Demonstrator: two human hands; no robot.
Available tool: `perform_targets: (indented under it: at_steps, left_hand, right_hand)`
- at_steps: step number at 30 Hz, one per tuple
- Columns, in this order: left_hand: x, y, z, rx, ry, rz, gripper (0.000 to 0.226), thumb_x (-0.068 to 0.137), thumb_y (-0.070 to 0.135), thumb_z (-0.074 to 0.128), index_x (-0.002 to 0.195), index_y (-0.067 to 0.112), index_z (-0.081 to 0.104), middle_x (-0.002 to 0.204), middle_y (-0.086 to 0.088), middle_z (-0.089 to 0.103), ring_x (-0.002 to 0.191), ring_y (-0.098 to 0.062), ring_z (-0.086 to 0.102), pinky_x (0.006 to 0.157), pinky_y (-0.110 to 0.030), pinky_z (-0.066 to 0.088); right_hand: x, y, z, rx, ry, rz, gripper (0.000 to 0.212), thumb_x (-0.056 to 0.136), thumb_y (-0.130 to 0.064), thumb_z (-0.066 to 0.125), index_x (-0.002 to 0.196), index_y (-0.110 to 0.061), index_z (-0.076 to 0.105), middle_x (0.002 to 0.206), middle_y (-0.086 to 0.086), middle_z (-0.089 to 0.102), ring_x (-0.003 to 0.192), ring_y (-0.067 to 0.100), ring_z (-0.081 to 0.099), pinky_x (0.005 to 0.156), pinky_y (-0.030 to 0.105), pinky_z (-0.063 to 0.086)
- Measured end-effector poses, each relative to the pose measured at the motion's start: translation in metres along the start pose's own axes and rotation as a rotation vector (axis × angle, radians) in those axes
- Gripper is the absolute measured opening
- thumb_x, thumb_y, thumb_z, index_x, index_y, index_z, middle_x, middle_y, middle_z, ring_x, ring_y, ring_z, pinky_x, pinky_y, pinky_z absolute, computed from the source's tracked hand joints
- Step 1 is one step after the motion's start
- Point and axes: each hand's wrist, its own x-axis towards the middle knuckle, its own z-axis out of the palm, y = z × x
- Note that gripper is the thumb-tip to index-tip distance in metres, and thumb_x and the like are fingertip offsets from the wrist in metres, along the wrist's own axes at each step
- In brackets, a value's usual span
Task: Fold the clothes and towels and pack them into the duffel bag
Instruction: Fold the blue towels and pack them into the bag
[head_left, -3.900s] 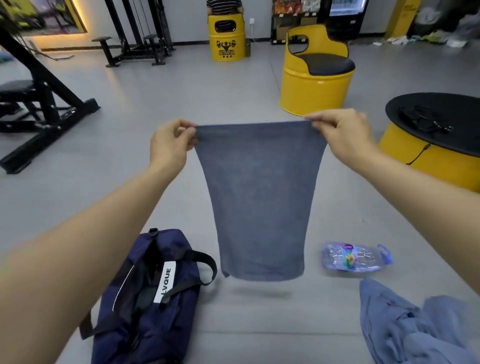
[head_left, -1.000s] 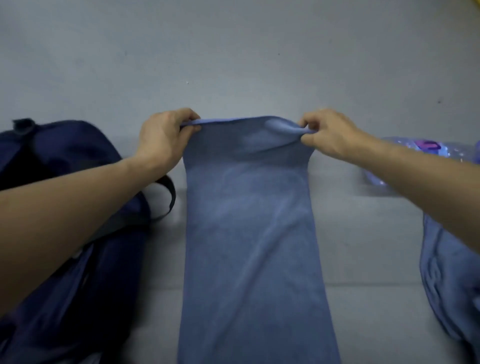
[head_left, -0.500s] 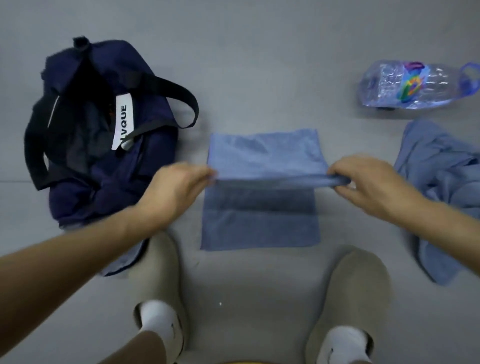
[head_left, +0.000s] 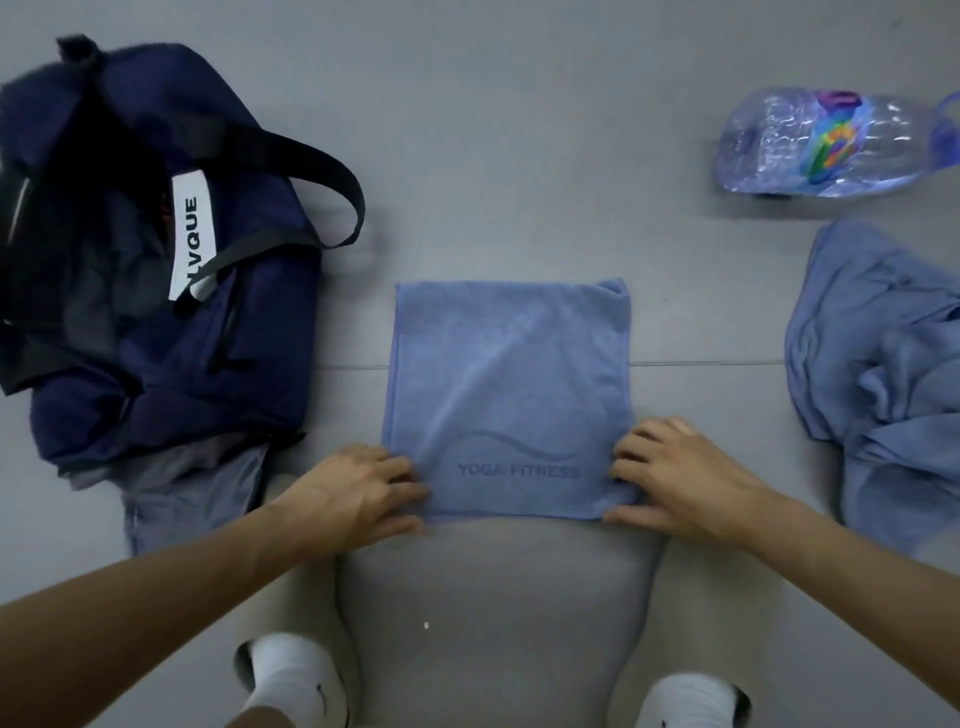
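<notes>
A blue towel (head_left: 509, 384) marked YOGA FITNESS lies folded into a near-square on the grey floor in front of me. My left hand (head_left: 353, 499) pinches its near left corner and my right hand (head_left: 680, 478) pinches its near right corner, both low against the floor. The navy duffel bag (head_left: 249, 322) lies to the left with its top open, black straps loose and a white label showing. A crumpled blue garment (head_left: 883, 374) lies in a heap on the right.
A grey garment (head_left: 192, 488) sticks out from under the bag's near end. A clear plastic water bottle (head_left: 821, 145) lies on its side at the far right. My feet in white socks (head_left: 291, 675) stand just behind the towel.
Both hands have drawn the towel's far edge towards me and laid it down on the near edge, which folded the towel in half. Earlier I held the towel up in the air.
</notes>
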Motion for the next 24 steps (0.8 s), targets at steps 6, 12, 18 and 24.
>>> perform_targets:
  at_steps: [6, 12, 18, 24]
  left_hand:
    - [0.073, -0.031, -0.037, 0.067, 0.237, -0.202, 0.051, 0.101, 0.035, 0.039, 0.140, 0.006, 0.057, 0.141, -0.019, 0.056, 0.121, -0.040, 0.060, 0.098, -0.047, 0.054]
    - [0.139, -0.064, -0.057, -0.017, -0.040, -0.443, 0.073, 0.103, 0.057, 0.027, 0.160, 0.026, -0.007, 0.168, -0.010, -0.011, 0.155, -0.032, -0.005, 0.126, -0.048, 0.006]
    - [0.130, -0.090, -0.037, 0.071, 0.005, -0.392, 0.080, 0.096, 0.070, 0.007, 0.160, 0.026, -0.008, 0.168, -0.009, -0.010, 0.155, -0.030, -0.009, 0.126, -0.047, 0.004]
    - [0.150, -0.115, -0.050, 0.034, 0.066, -0.482, 0.080, 0.096, 0.067, 0.010, 0.161, 0.022, -0.004, 0.168, -0.011, -0.011, 0.155, -0.030, -0.009, 0.126, -0.044, 0.000]
  right_hand:
    - [0.063, 0.031, -0.040, 0.022, 0.290, 0.010, 0.043, 0.102, -0.039, 0.041, 0.125, -0.015, 0.069, 0.130, 0.009, 0.064, 0.119, 0.033, 0.061, 0.100, 0.043, 0.051]
    - [0.124, 0.069, -0.046, -0.090, 0.008, 0.118, 0.071, 0.098, -0.060, 0.019, 0.158, -0.022, 0.026, 0.164, 0.010, 0.025, 0.149, 0.034, 0.027, 0.118, 0.053, 0.026]
    - [0.116, 0.097, -0.034, -0.155, -0.026, 0.237, 0.080, 0.095, -0.074, 0.012, 0.161, -0.029, 0.004, 0.168, 0.000, 0.012, 0.154, 0.024, 0.012, 0.121, 0.060, 0.011]
    - [0.133, 0.120, -0.044, -0.087, 0.054, 0.396, 0.076, 0.094, -0.068, -0.005, 0.159, -0.031, 0.000, 0.168, -0.003, 0.005, 0.155, 0.024, 0.002, 0.120, 0.062, 0.003]
